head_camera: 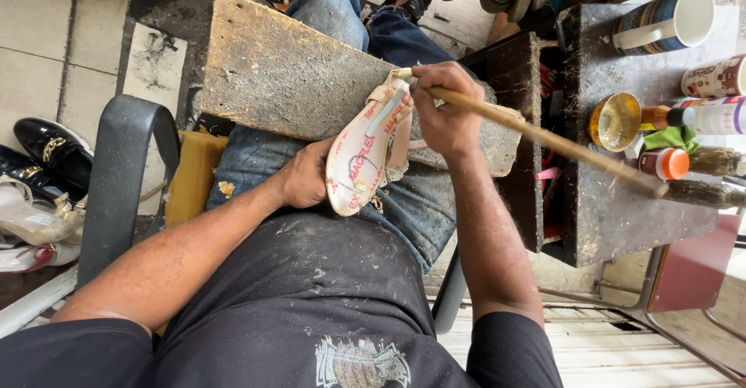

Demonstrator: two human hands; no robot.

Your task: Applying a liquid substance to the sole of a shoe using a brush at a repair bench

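Place looked like small shoe-repair workshop, likely street-side stall. Scarred, glue-crusted wooden board [287, 69] lay across seated person's lap as workbench. Grimy side table [622, 201] carried open tin of yellow glue [615, 120], small bottles [684, 116], worn brushes [711, 161], mug [667, 19]. Sandal sole [365, 151] was being worked with long brush [544, 135]. Finished shoes [47, 151] sat on stained tiled floor [47, 38] at left; more footwear piled at top

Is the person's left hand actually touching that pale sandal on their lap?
Touching. The head view shows the left hand cupped against the heel end of the pale sandal, with no gap visible between them, while the right hand holds a wooden stick.
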